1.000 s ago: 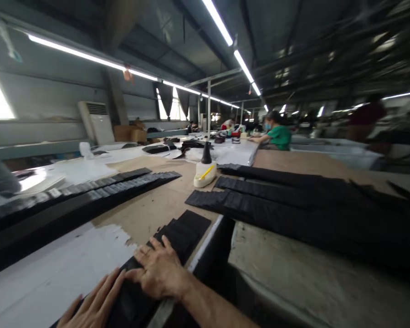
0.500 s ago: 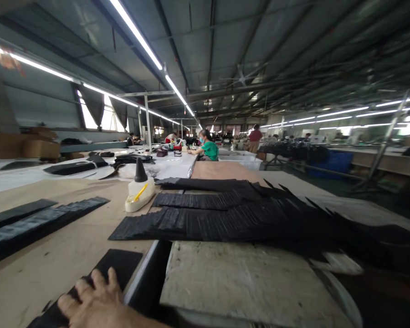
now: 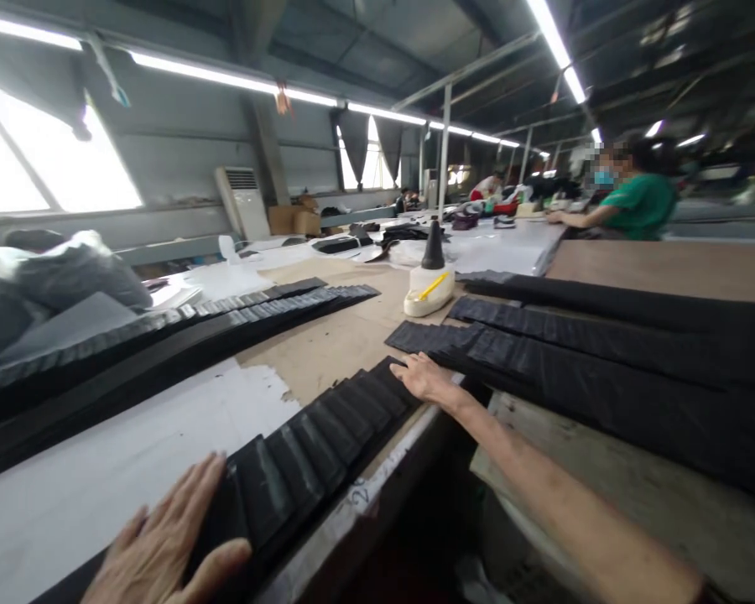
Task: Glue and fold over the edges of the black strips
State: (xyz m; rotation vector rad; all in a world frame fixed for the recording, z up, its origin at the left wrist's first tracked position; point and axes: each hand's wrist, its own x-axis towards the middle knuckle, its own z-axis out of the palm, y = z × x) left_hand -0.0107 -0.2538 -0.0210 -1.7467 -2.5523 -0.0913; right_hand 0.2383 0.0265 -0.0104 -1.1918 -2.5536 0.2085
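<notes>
Two hands: both lie loose and flat on the fanned row of black pieces (image 3: 318, 449), neither gripping.
Left hand (image 3: 164, 549): palm down at the near end of the row, fingers straight and together along its left edge, thumb spread across the nearest piece.
Right hand (image 3: 424, 377): arm stretched well forward and nearly straight, fingertips flat on the far end of the row.
Row position: on the table (image 3: 333, 344), along its near edge, beside the white sheet (image 3: 132, 470).
Nearby: long black rows (image 3: 604, 369) just beyond the right hand; white bottle (image 3: 429, 283) with a black cone top farther back.
</notes>
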